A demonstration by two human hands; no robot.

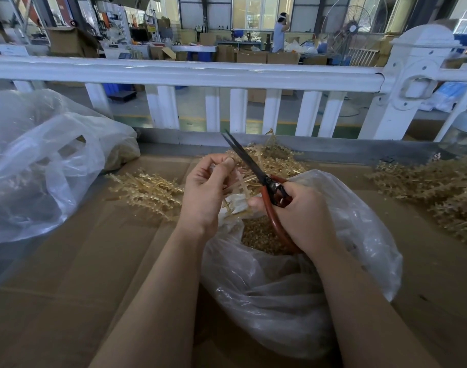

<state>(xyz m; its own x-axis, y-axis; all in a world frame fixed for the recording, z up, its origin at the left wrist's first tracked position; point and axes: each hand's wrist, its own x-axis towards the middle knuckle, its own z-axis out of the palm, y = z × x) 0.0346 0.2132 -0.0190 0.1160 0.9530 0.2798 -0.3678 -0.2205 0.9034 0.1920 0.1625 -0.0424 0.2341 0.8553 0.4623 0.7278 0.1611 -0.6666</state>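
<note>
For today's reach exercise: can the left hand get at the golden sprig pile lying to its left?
Probably yes: the sprig pile lies uncovered close beside the left hand, nothing between, though its fingers pinch a sprig.

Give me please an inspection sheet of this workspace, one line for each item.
Surface: flat brown cardboard.
Job's things: red-handled scissors, pale plastic strip, open clear bag with small golden pieces.
Clutter: golden branch piles, large clear bag at left.
Hands: left hand pinches the strip; right hand grips the scissors.
Cables: nothing seen.
Surroundings: white fence, boxes, a person far behind.
</note>
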